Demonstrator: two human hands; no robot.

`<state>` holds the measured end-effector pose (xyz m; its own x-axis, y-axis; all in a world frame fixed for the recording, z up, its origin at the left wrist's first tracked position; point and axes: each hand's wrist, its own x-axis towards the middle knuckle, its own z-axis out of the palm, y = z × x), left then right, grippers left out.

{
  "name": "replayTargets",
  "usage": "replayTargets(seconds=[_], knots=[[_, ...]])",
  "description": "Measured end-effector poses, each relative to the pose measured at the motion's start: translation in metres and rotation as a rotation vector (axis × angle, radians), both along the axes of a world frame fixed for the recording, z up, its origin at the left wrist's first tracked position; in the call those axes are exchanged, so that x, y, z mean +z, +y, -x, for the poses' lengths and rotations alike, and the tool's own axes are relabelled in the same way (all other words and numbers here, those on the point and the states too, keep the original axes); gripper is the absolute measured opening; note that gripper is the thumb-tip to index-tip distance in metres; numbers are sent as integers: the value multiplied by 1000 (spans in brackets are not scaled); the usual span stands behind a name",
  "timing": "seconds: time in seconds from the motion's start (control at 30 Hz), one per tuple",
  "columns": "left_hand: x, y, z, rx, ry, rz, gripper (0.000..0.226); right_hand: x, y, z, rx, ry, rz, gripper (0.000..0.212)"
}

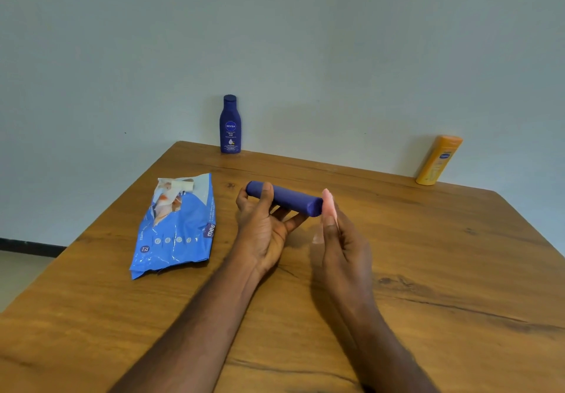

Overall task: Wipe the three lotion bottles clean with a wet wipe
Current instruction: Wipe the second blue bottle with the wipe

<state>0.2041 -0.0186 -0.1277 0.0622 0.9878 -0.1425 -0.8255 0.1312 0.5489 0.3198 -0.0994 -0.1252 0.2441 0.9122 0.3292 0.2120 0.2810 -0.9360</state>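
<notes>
Both hands are working above the surface (pixel 397 255): left hand (pixel 263 227) is gripping a sideways blue lotion bottle (pixel 290 198), right hand (pixel 339 239) is pinching a wet wipe (pixel 329 206) against its end

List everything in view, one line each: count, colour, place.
held bottle: 1, dark blue, lying sideways in the left hand above mid table
standing bottle: 1, dark blue, upright at the far edge by the wall
orange bottle: 1, orange, far right edge, by the wall
wipes pack: 1, blue and white, flat on the table, left
wipe: 1, pale, against the held bottle's right end
table: 1, brown wood
left hand: 1, grips held bottle
right hand: 1, holds wipe
</notes>
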Motion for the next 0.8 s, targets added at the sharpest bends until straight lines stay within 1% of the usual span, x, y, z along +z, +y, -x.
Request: replayTargets(seconds=[0.1,0.23,0.3,0.37,0.4,0.47,0.5,0.57,0.67,0.73,0.8], knots=[[-2,2,2,-1,10,5,68,1,-1,1,27,-190,-64,53],[-2,4,5,14,-33,33,50,1,-2,3,133,-417,-74,53],[-4,5,7,13,-55,73,40,2,-4,8,174,-436,-90,53],[-7,6,9,-2,-85,95,38,0,-5,13,160,-413,-81,54],[-7,6,10,-12,-109,93,41,-1,-5,14,137,-387,-61,53],[-7,6,11,-25,-151,80,51,-2,-3,12,88,-263,5,52],[-6,6,10,-25,-149,64,54,-2,-1,10,66,-205,21,50],[-5,4,7,-10,-116,34,54,-3,2,4,32,-179,12,46],[-1,2,4,2,-86,17,56,-2,0,2,46,-258,26,49],[-3,5,7,18,-78,19,51,-2,-3,7,77,-383,12,51],[-5,8,11,35,-59,47,54,-1,-4,14,125,-511,-53,52]])
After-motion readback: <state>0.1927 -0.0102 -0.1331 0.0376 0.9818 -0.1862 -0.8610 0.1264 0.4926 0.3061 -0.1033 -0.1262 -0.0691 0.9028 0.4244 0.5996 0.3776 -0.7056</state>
